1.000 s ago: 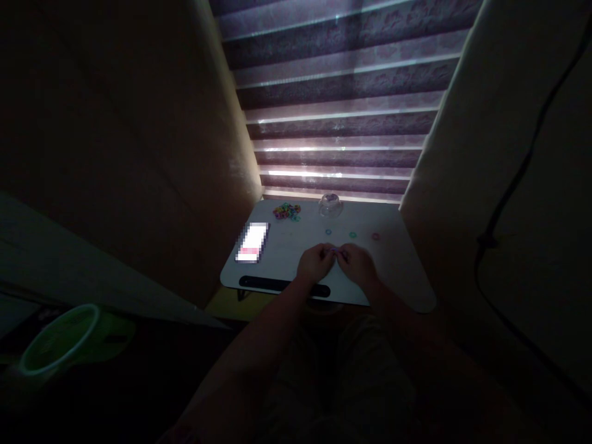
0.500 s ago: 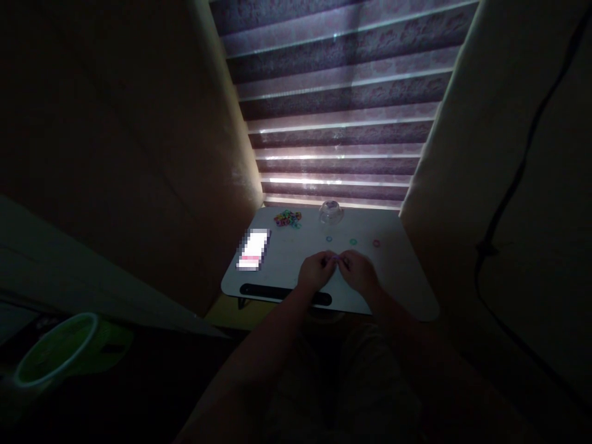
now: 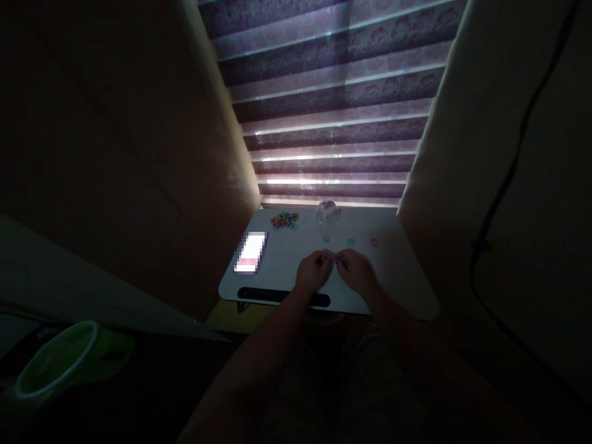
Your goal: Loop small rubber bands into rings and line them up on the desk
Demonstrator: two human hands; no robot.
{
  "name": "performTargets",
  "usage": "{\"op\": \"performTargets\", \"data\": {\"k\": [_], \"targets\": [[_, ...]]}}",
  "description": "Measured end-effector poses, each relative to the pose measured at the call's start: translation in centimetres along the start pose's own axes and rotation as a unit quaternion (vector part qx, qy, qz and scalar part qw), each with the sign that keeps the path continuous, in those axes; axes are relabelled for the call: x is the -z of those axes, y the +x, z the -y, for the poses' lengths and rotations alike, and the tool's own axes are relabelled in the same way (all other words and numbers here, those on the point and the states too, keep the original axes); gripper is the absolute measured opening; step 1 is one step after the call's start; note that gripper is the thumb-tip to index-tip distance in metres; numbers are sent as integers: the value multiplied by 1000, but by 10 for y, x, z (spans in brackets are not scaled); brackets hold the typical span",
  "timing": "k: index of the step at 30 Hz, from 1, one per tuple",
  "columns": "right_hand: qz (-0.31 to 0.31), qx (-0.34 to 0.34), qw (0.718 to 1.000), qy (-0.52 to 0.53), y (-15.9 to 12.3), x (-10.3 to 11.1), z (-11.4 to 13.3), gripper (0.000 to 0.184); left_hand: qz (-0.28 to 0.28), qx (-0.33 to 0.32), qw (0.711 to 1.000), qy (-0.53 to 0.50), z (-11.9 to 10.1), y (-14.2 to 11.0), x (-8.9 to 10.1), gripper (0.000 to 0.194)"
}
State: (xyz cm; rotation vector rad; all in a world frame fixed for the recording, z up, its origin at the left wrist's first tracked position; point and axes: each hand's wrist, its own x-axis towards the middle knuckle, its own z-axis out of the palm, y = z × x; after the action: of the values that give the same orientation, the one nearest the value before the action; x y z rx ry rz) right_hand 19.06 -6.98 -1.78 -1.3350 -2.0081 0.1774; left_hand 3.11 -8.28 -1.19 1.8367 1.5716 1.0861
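My left hand (image 3: 313, 271) and my right hand (image 3: 356, 270) meet fingertip to fingertip over the white table (image 3: 287, 271). Both are closed in a pinch on a small purple elastic band (image 3: 333, 256), mostly hidden by the fingers. Just beyond them, spaced apart in a row, lie a blue band (image 3: 326, 238), a green band (image 3: 351, 241) and a pink band (image 3: 374, 242). Toward the back left is a pile of multicoloured bands (image 3: 283, 219). A clear, rounded container (image 3: 328, 213) stands near the back edge.
A phone with a bright, pixelated screen (image 3: 251, 253) lies at the table's left. Along the front edge runs a black strip (image 3: 277, 296), partly covered by my left forearm. Walls flank the table, with a pleated blind (image 3: 333, 123) behind it. A green basket (image 3: 58, 361) is at lower left.
The view has tilted slightly, so the table sits a little lower in the picture. My hands stay together on the purple band with small finger movements. The bands on the table have not moved.
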Motion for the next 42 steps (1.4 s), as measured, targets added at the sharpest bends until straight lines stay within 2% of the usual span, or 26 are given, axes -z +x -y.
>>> {"op": "performTargets", "data": {"k": [5, 9, 13, 16, 21, 26, 30, 34, 37, 42], "targets": [[2, -6, 1000, 20, 1, 1, 1, 21, 20, -6, 999, 29, -4, -1, 3, 22], [23, -2, 1000, -3, 1, 0, 0, 14, 30, -10, 999, 31, -6, -1, 5, 20], [28, -7, 999, -26, 1, 1, 0, 18, 37, -43, 998, 4, -6, 0, 5, 20], [28, -4, 999, -25, 1, 2, 1, 19, 37, -59, 997, 22, -7, -1, 4, 22], [12, -4, 1000, -4, 2, 2, 0, 22, 33, -21, 995, 93, -10, -1, 3, 20], [10, -4, 1000, -2, 2, -1, -3, 17, 16, 8, 998, 63, -8, -1, 3, 21], [9, -16, 1000, 16, 1, -1, -2, 12, 22, -11, 997, 72, -5, -1, 3, 20], [6, -13, 999, 38, 1, 1, -1, 15, 28, -42, 996, 78, -6, -1, 2, 17], [11, -4, 1000, 24, 1, 2, 0, 11, 35, -34, 995, 87, -7, -1, 2, 19], [12, -9, 1000, -1, 2, 1, -1, 15, 30, -21, 997, 70, -7, 0, 3, 22]]}}
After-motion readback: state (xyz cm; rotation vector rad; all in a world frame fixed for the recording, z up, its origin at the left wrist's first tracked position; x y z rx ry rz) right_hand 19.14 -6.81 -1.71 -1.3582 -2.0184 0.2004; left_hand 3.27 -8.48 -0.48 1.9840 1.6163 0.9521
